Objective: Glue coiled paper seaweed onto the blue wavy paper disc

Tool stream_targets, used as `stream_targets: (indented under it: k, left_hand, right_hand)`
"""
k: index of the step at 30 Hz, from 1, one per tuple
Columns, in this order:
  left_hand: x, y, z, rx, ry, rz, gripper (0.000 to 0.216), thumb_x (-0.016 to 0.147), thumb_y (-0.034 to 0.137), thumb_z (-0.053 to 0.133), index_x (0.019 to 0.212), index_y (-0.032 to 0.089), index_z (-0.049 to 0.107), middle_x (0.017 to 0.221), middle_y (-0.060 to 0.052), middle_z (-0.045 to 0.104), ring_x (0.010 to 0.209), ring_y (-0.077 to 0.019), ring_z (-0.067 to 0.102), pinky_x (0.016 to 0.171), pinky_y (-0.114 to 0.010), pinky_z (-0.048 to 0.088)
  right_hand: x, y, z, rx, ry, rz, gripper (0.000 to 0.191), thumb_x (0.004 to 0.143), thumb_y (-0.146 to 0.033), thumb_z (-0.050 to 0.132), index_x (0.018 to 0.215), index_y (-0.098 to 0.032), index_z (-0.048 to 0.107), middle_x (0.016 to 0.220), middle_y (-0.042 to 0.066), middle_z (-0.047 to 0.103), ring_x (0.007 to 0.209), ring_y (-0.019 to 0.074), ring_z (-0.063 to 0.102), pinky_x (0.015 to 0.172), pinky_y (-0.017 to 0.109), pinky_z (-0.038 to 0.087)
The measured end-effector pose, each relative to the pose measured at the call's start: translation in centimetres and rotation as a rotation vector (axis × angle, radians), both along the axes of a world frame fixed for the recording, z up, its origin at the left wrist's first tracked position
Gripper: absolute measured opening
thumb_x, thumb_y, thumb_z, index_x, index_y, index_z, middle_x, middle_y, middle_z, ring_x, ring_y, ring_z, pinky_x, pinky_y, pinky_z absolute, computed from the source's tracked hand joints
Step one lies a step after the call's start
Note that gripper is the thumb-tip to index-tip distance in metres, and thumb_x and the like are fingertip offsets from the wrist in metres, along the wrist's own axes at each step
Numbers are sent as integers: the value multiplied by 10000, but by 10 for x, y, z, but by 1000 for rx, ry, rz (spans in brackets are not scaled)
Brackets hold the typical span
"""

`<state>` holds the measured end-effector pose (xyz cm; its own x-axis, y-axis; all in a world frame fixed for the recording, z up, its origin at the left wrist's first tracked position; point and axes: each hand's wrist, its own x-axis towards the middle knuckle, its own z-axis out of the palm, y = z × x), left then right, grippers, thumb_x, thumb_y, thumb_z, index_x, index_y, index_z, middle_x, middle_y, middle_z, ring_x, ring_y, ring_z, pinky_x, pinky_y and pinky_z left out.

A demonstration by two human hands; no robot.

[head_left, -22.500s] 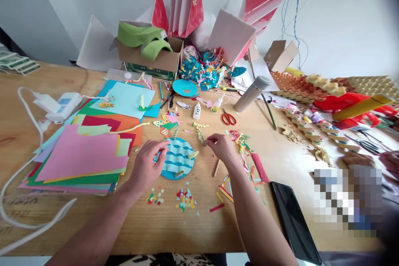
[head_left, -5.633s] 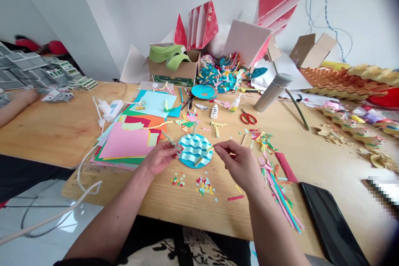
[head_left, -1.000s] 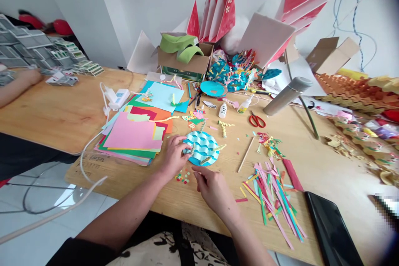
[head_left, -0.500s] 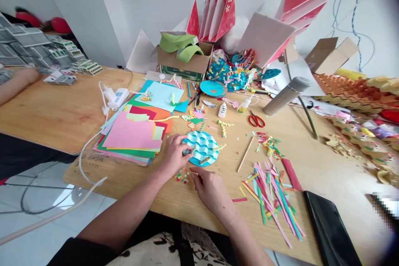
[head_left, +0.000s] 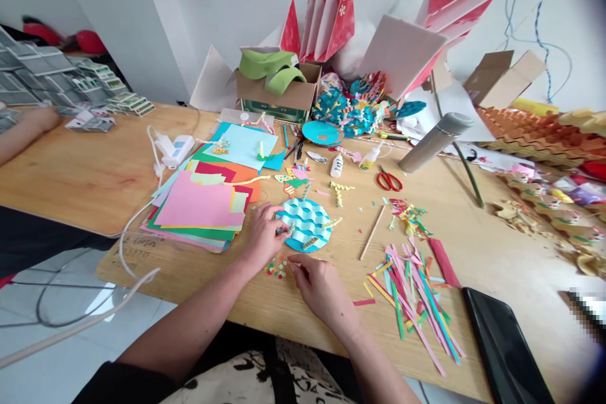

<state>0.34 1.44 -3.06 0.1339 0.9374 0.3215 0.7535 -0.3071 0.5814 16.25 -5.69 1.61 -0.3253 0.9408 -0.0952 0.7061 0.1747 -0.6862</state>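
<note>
Round blue wave-stripped paper disc [head_left: 305,222] is dressed; pale-green paper twist [head_left: 291,226] is pinched by left hand [head_left: 266,233]; multicoloured round paper dots [head_left: 275,267] lie unplaced; right hand's [head_left: 318,281] grip unclear.

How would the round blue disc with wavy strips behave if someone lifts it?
The blue disc would probably feel light, as it looks thin. Its wavy strips seem arched, so pressing might crush them. The twisted piece jutting past its right edge could bend.
</note>
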Motion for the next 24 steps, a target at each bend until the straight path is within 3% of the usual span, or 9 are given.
stream_targets:
  k: [14,24]
  left_hand:
    - [1,0,-3,18,19,50,115,665,139,763,605,217,704,1219,-30,623,1249,-310,423,1080,-511,377]
    - [0,3,0,-31,0,38,116,656,157,775,585,214,703,1219,-35,623,1270,-310,414,1093,-511,369]
  right_hand:
    - [-3,-1,-4,-8,23,29,269,901,-171,450,956,-199,712,875,61,750,780,194,700,692,255,456]
    - [-6,-1,-5,-10,29,47,290,910,-177,433,943,-194,721,830,62,744,748,188,698,674,253,452]
